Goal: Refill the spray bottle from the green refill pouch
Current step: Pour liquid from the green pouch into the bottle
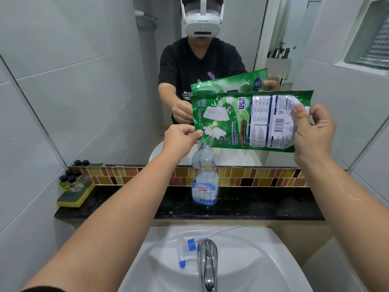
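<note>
The green refill pouch (248, 121) is held sideways in the air, its lower left corner tipped down right over the open neck of the clear spray bottle (205, 180). The bottle stands upright on the black ledge (263, 205) with its head off. My left hand (181, 139) pinches the pouch's lower left corner. At the pouch's right end, my right hand (311, 131) grips it, thumb on the front. The spray head (186, 252), white with blue parts and a thin tube, lies in the white sink (263, 266).
A chrome tap (207, 262) rises at the sink's middle. On the ledge's left end lies a yellow-green sponge (73, 197) with small black-capped bottles (71, 179) on it. A mirror (84, 81) fills the wall behind, above a strip of brown tiles (263, 175).
</note>
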`<state>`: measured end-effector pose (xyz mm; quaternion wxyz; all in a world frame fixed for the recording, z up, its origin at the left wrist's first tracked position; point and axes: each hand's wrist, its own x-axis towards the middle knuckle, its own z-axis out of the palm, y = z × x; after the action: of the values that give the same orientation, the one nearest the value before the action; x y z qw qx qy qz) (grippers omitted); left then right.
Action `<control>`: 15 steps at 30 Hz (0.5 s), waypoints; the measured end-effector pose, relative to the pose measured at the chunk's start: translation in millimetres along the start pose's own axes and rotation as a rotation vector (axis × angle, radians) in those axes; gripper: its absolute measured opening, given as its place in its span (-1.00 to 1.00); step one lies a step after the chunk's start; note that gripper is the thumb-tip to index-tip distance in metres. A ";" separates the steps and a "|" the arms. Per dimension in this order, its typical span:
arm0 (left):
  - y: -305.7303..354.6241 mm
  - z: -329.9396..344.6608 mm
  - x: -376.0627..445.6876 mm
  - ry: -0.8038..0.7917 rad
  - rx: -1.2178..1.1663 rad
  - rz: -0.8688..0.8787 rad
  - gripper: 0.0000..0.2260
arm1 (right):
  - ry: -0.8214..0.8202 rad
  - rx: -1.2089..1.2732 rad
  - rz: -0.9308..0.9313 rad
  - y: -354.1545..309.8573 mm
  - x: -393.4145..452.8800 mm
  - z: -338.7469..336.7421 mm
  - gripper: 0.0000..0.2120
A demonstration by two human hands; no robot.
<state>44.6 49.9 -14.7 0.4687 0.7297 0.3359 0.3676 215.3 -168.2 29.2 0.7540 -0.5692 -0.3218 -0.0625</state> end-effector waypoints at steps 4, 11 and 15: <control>1.5 0.3 0.3 0.001 0.002 0.008 -0.79 | -0.002 0.007 -0.008 -3.3 0.9 -0.4 -0.80; 1.8 -0.2 -1.1 0.002 0.001 0.006 -0.83 | -0.015 0.028 -0.024 -5.9 1.4 -0.7 -0.78; 3.2 -1.1 -1.8 0.000 0.003 0.001 -0.87 | -0.016 0.046 -0.027 -4.2 1.0 -1.1 -0.79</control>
<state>43.2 47.8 -11.8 0.4672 0.7307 0.3360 0.3673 214.6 -170.4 33.1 0.7635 -0.5477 -0.3369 -0.0608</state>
